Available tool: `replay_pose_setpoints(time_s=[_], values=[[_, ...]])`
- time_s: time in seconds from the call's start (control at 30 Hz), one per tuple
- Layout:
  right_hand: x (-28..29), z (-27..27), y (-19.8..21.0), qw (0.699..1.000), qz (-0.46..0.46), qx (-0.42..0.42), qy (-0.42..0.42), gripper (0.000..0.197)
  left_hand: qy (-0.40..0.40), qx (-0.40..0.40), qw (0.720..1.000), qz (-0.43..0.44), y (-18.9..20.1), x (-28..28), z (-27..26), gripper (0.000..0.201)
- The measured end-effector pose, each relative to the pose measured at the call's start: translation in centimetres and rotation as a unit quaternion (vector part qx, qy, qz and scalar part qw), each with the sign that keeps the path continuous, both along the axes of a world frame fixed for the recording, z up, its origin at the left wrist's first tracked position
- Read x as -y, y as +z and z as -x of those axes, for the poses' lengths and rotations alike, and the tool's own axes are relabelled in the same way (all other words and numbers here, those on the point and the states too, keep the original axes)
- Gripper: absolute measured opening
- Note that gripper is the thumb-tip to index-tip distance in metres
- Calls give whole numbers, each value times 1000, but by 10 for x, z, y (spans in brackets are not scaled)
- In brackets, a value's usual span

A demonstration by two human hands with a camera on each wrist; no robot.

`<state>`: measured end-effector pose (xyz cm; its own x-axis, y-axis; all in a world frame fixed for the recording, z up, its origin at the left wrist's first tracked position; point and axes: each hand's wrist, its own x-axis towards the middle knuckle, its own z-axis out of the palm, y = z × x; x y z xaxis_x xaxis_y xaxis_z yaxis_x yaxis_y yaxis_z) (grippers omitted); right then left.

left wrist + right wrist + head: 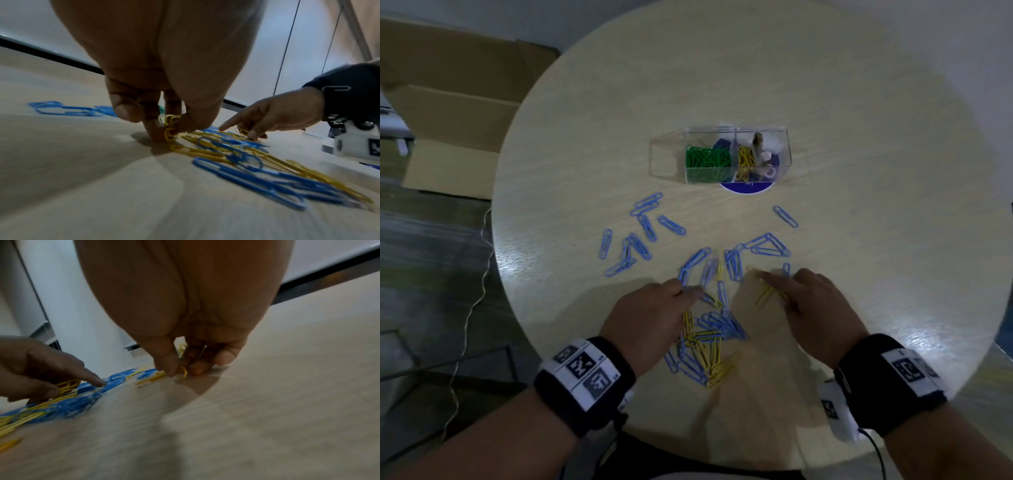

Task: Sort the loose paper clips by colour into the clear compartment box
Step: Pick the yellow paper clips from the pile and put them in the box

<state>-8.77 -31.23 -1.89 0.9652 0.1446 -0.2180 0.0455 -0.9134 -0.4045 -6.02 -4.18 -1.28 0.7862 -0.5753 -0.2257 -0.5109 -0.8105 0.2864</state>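
The clear compartment box [736, 156] stands mid-table, with green clips [709, 162] in its left cell and yellow clips [743, 161] in the cell beside it. Loose blue clips [643, 233] lie scattered in front of the box. A mixed blue and yellow pile [705, 346] lies near the front edge. My left hand [690, 294] is at the pile's far end, and its thumb and fingers pinch yellow clips [170, 128]. My right hand [774, 286] is to the right of the pile; it pinches one yellow clip [184, 371] against the table, index finger stretched out.
The round wooden table [859, 240] is bare on its right and far parts. A blue disc [746, 186] shows under the box's front. Small white and brown items fill the box's right cell [767, 150]. A cardboard box [448, 113] and a cable [472, 308] are on the floor at left.
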Motion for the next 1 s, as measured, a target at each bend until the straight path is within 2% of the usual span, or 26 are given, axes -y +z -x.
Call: replay_pose_setpoints(time_s=[0.07, 0.1, 0.23, 0.3, 0.43, 0.57, 0.63, 0.83, 1.0], values=[[-3, -3, 1, 999, -19, 13, 23, 66, 13, 1, 1000, -11, 0, -6, -7, 61], [-3, -4, 1, 999, -39, 23, 8, 63, 22, 1, 1000, -17, 1, -9, -11, 59], [9, -4, 3, 977, -117, 60, -171, 32, 69, 8, 997, -21, 7, -18, -20, 55], [15, -3, 3, 975, -98, 84, -179, 24, 83, 14, 996, -14, 8, -19, -20, 53], [13, -7, 7, 986, -103, 82, -99, 18, 112, 16, 993, -21, 3, -20, -21, 42], [-2, -17, 8, 993, -3, 71, 95, 19, 134, 17, 991, -16, 3, -19, -24, 34], [-3, -20, 2, 989, 20, 64, 133, 16, 141, 16, 990, -7, 5, -18, -24, 35], [-8, -19, 1, 991, 44, 43, 120, 7, 176, 16, 983, 46, 13, -17, -27, 26], [-14, -18, 6, 995, 39, 36, 80, 27, 254, -12, 955, 155, 24, -6, -54, 25]])
